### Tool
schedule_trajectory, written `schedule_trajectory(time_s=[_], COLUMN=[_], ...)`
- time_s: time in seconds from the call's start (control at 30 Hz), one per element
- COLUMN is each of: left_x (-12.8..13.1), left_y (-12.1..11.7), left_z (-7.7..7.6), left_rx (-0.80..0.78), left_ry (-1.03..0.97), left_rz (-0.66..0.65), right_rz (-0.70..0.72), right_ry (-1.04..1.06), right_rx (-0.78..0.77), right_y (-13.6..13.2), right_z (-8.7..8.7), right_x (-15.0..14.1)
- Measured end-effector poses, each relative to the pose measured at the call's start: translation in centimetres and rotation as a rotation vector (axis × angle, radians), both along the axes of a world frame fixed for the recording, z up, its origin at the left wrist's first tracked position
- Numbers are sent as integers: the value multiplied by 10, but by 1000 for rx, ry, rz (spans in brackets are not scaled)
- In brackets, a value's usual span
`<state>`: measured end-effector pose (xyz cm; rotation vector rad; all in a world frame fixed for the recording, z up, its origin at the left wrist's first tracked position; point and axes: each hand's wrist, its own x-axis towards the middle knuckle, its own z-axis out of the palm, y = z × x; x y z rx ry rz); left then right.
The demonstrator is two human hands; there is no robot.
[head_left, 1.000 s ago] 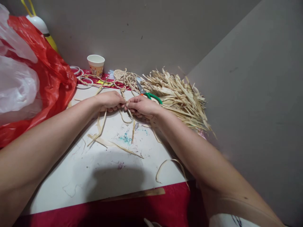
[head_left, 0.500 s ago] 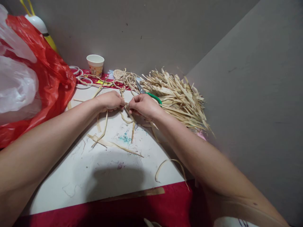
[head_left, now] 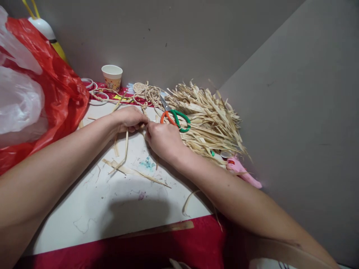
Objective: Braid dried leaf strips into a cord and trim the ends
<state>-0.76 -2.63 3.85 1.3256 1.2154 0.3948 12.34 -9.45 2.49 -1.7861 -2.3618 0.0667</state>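
Note:
My left hand (head_left: 131, 118) and my right hand (head_left: 163, 139) meet over the white board, fingertips closed together on dried straw-like strips. The gripped part is mostly hidden by the fingers. A braided straw cord (head_left: 144, 108) runs from between the hands up to a coiled, knotted heap of cord (head_left: 150, 92) at the back. From under my left hand a pale strip (head_left: 125, 151) hangs down. Scissors (head_left: 175, 116) with one orange and one green handle lie just beyond my right hand, against a big bundle of dried strips (head_left: 209, 112).
A paper cup (head_left: 112, 77) and white rings (head_left: 98, 98) stand at the back left. Red and white plastic bags (head_left: 64, 86) fill the left side. Loose strips (head_left: 137, 172) lie on the white board (head_left: 84, 209). A pink object (head_left: 243, 172) sits by the right wall.
My right hand has turned and come down and slightly left, knuckles now upward. The scissors' handles and the pink object have come into fuller view. My left hand has barely moved.

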Motion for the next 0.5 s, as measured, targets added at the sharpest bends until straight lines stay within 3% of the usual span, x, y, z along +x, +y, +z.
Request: schedule_trajectory(time_s=[0.13,0.23,0.37,0.5], left_x=[0,-2,-8,-12], left_y=[-2,-1,1,3], left_z=[1,3,9,11], left_rx=[-6,-36,-88,-119], left_ry=[31,-6,-80,-130], left_rz=[13,15,-26,-68], right_rz=[154,201,-26,-170], right_ry=[22,344,965,1127], right_rx=[-78,-178,-358,-687], right_y=[-15,-15,13,40], right_z=[6,21,31,18], right_x=[-5,3,26,35])
